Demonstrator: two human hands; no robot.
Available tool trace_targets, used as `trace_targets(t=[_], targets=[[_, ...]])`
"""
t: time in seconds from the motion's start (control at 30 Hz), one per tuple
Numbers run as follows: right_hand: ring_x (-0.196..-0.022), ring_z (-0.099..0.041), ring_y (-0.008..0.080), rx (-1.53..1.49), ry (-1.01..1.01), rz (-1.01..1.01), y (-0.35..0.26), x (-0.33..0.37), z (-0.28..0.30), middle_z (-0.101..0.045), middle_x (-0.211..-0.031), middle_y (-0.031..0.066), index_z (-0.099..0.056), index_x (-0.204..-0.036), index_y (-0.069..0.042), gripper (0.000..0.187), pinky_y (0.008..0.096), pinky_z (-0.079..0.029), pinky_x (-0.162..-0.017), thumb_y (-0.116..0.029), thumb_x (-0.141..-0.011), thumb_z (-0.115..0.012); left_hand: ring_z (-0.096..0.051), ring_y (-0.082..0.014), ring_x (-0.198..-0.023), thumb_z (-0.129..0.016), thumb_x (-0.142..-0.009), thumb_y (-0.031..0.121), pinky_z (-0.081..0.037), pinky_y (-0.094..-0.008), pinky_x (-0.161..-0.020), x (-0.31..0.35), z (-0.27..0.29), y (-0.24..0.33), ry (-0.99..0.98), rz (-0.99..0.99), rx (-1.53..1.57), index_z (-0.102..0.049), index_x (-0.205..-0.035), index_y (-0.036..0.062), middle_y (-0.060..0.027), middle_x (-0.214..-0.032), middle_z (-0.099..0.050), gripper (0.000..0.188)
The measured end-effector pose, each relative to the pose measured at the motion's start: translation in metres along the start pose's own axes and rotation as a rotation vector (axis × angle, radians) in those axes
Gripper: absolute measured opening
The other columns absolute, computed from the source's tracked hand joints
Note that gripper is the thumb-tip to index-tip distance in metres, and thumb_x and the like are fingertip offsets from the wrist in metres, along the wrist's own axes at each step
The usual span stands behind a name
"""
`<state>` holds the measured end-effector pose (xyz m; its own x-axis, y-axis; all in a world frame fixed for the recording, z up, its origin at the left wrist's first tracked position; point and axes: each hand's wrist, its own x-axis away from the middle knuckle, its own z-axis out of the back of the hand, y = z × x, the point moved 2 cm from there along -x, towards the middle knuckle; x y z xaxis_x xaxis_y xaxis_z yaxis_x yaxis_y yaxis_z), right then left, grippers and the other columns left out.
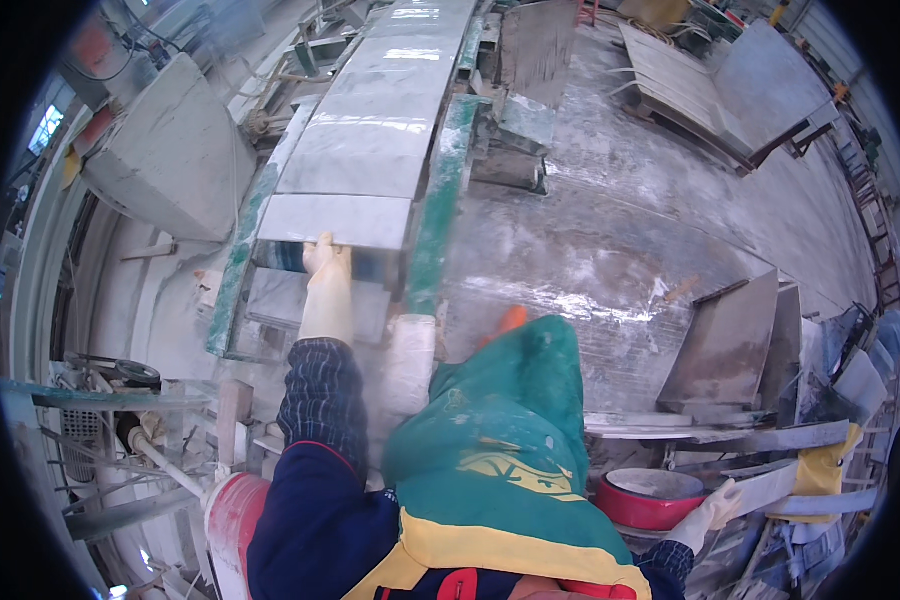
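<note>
My left hand (327,262), in a cream rubber glove, reaches forward to the near edge of a pale stone slab (345,218). Its fingers close on that edge, with the fingertips showing at the slab's rim. The slab is the nearest in a row of similar grey-white slabs (375,150) lying end to end on a long conveyor. At the lower right, my right hand (707,516), also gloved, is stretched out beside a red tub (650,498). Its fingers look apart, close to the end of a pale grey strip (768,488); whether they touch it is unclear.
Green rails (440,210) flank the conveyor. A large grey block-shaped panel (175,150) leans at the left. Brown-grey slabs (722,345) stand on edge at the right, and a slab rack (720,90) stands farther back. The floor (590,240) is wet. A red drum (235,525) is beside my left arm.
</note>
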<state>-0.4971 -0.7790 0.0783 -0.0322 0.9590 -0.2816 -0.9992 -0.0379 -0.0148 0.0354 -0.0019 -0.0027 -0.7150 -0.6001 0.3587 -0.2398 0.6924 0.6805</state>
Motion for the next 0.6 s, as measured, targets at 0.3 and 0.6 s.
trace_targets(t=[0.3,0.6], targets=[[-0.135,-0.05,0.0292,-0.03,0.065,0.107,0.001,-0.001,-0.005,-0.057,-0.143,0.0134,-0.059,-0.139,-0.008,0.067,0.0407,-0.037,-0.114,-0.059,-0.096,-0.053,-0.057,-0.0385,-0.12,-0.045,-0.09,-0.014,-0.053,-0.0612,-0.094,0.0,-0.008,0.005,-0.004,0.08,-0.02,-0.038,-0.148,0.0177,-0.0168,-0.139,-0.05,0.067],[-0.124,-0.058,0.0361,-0.482,-0.281,-0.149,-0.012,-0.014,0.016,-0.059,-0.139,0.0219,-0.057,-0.137,0.001,0.078,0.0463,-0.045,-0.107,-0.049,-0.082,-0.08,-0.068,-0.0258,-0.09,-0.069,-0.09,0.009,-0.062,-0.0406,-0.068,-0.008,0.0,0.02,0.04,0.085,-0.65,-0.053,-0.125,-0.0006,-0.0153,-0.11,-0.064,0.039]])
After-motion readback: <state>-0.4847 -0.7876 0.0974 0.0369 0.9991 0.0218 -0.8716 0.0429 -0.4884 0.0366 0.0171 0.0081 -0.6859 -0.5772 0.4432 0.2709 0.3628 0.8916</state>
